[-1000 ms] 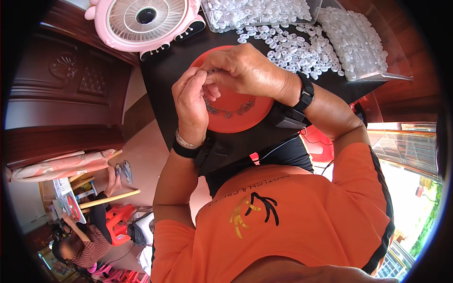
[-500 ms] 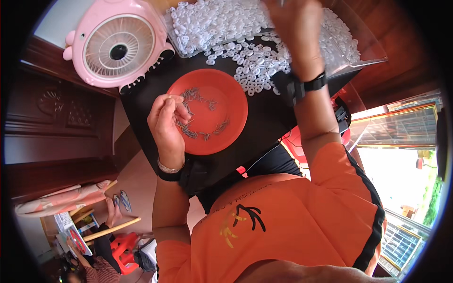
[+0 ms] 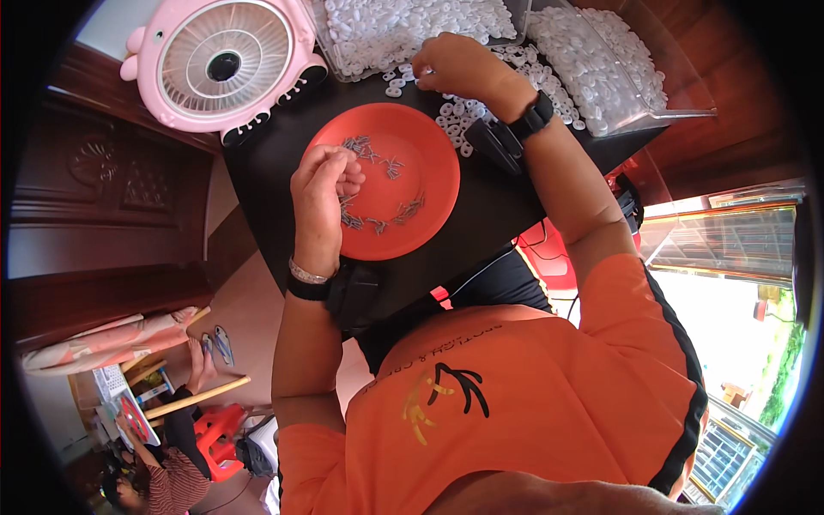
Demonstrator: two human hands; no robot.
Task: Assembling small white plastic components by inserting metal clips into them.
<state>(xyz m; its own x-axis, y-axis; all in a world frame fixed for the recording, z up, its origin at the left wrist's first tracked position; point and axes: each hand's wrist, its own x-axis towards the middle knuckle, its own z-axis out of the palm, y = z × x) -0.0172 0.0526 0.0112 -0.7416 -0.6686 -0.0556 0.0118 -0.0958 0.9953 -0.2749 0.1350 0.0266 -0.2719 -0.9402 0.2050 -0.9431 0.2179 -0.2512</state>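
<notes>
An orange-red plastic plate (image 3: 436,202) lies on the black table, with small grey metal pins (image 3: 359,148) scattered in a broken ring. At the plate's left rim is my left hand (image 3: 322,202), its fingers curled in and thumb against them; what they hold, if anything, is hidden. Farther back, my right hand (image 3: 472,70) is low over the table by the loose white two-holed plastic pieces (image 3: 459,116). Its fingers are bent together at the pieces' left edge, and their tips are too small to show a grip.
A clear bin heaped with white pieces (image 3: 386,34) stands at the back, another heaped bin (image 3: 601,69) at back right. A pink fan (image 3: 227,64) is at far left. Beyond the black table (image 3: 343,296), a person (image 3: 176,481) sits near a red stool (image 3: 219,438).
My right hand has come down and left from above the bins to the loose white pieces. My left hand stays curled at the plate. The whole view has shifted slightly.
</notes>
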